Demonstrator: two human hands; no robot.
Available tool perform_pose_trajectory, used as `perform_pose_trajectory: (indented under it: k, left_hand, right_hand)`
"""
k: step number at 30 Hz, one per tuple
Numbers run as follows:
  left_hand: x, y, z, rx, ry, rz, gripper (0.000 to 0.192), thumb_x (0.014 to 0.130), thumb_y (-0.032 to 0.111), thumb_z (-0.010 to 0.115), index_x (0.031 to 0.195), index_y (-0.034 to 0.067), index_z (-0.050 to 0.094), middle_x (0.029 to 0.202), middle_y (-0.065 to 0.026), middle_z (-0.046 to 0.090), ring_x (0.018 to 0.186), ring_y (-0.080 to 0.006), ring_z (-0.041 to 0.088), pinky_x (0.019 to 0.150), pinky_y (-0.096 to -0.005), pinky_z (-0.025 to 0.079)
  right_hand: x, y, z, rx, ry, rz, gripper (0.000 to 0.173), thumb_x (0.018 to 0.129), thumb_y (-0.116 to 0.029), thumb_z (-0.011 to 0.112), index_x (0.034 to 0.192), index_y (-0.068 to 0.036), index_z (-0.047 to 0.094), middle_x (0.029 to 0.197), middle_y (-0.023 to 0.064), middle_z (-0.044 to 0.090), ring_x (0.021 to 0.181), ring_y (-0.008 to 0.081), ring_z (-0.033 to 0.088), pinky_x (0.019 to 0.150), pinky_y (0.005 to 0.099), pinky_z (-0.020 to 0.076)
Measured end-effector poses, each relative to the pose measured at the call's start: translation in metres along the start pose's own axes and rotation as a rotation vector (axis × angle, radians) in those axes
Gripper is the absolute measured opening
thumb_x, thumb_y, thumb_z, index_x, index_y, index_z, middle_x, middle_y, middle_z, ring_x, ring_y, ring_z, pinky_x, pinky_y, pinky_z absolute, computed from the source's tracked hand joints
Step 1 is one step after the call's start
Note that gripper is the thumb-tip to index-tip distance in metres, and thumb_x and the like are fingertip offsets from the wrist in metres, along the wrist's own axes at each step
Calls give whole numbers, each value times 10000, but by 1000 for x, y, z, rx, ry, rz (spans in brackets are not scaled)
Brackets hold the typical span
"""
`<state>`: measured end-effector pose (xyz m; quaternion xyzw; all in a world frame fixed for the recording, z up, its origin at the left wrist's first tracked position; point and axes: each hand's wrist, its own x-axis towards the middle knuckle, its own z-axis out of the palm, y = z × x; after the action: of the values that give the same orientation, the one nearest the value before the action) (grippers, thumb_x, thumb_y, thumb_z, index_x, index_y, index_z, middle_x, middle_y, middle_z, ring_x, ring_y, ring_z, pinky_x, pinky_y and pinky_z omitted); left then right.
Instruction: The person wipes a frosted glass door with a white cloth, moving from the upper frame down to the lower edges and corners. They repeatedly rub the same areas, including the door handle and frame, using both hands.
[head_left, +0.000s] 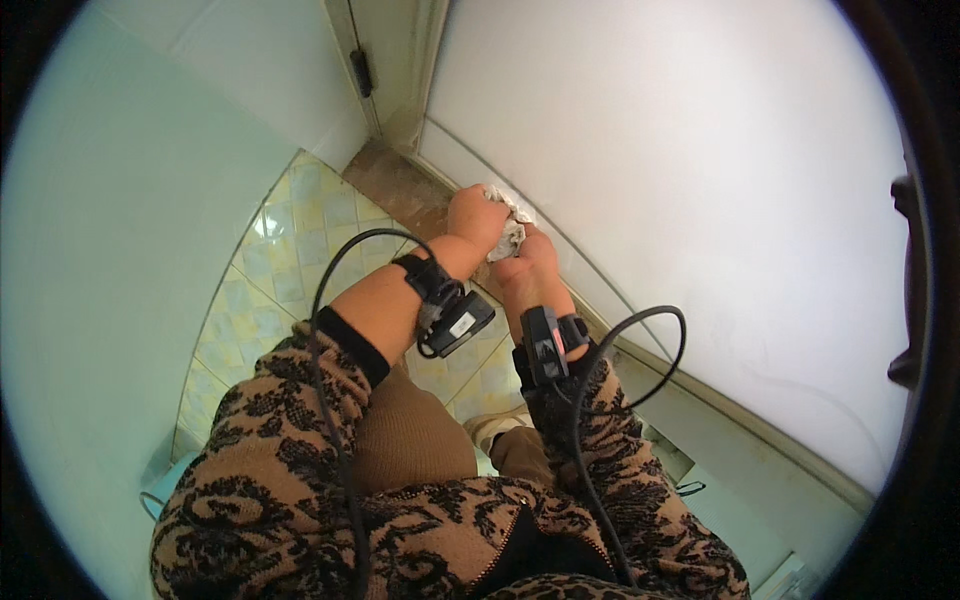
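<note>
A crumpled whitish cloth or paper wad (507, 238) lies bunched between my two hands, low beside the bottom edge of a white door panel (645, 187). My left hand (478, 217) has its fingers curled around the wad's upper left part. Close by on the right, my right hand (531, 256) grips its lower right part, with the fingertips partly hidden. Beneath both hands runs a brown, stained door sill (397, 184). Each forearm wears a black strapped device with a looping cable.
Yellow and pale blue checked floor tiles (307, 217) lie left of the sill. A pale green wall (135, 195) curves along the left. The door frame (401, 82) with a dark hinge (361, 73) rises at the top. A light blue object (161, 484) is at lower left.
</note>
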<state>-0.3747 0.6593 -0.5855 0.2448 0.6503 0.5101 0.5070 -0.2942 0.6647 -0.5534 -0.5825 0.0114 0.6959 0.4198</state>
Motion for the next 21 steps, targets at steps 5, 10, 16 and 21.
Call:
perform_pose_trajectory:
  k: [5, 10, 16, 21]
  left_hand:
    - [20, -73, -9, 349, -134, -53, 197, 775, 128, 624, 897, -8, 699, 871, -251, 668, 855, -418, 647, 723, -460, 524]
    - [46, -93, -22, 753, -389, 186, 172, 833, 201, 674, 951, 90, 733, 1043, -146, 698, 975, -289, 658, 827, -391, 538]
    - [29, -58, -28, -282, -396, -428, 265, 798, 87, 686, 1051, 16, 650, 984, -110, 677, 848, -237, 651, 698, -396, 502]
    - [6, -44, -22, -516, -456, -482, 298, 844, 108, 684, 1133, 48, 638, 1072, -91, 672, 940, -226, 649, 779, -381, 513]
  right_hand:
    - [55, 40, -48, 53, 76, -16, 251, 888, -218, 606, 1080, -59, 632, 1025, 134, 697, 912, 334, 672, 791, 471, 539]
    - [84, 38, -56, -374, -28, 97, 325, 913, -277, 596, 1155, -59, 590, 1116, 134, 670, 991, 350, 644, 852, 464, 520]
    - [36, 7, -65, -255, -320, 129, 441, 1018, -379, 394, 1317, -68, 483, 1322, 123, 557, 1181, 343, 550, 1005, 487, 440]
    - [5, -7, -56, 26, -404, 96, 467, 1042, -408, 381, 1344, -71, 495, 1327, 102, 556, 1222, 297, 520, 1075, 475, 388]
